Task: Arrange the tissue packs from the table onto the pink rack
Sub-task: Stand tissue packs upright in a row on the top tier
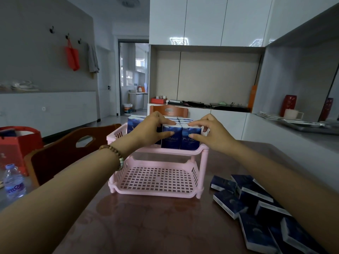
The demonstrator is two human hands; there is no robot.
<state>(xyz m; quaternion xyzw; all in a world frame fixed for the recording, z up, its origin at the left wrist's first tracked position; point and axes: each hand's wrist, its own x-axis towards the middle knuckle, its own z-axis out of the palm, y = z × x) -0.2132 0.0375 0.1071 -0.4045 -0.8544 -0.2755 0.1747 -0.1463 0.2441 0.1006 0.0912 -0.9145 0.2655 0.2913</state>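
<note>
Head view: the two front tissue packs [171, 139] on the upper shelf [165, 150] of the pink rack [157, 191] are pinched, one by the left hand [148, 130], one by the right hand [211, 133]. If pressed unevenly, they can be toppled, or the light rack shifted.

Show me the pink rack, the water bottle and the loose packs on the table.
pink rack [157, 180], head view, bare lower shelf.
water bottle [14, 186], head view, its label.
loose packs [253, 200], head view, mid-pile pack.
</note>
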